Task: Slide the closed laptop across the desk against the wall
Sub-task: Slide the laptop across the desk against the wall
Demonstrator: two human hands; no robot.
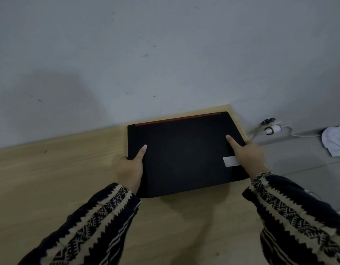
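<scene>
Your left hand (129, 170) grips the laptop's (184, 155) left edge, thumb flat on the lid and the other fingers wrapped under out of view; your right hand (249, 156) clamps the right edge the same way, thumb on top just beside a white sticker (230, 161). The closed laptop lies flat at the bench's (50, 178) far right corner, its red-striped back edge near the wall (146, 54) with only a thin strip of wood showing between. Its right side sits just inside the bench's right edge, with bare wood open to the left.
</scene>
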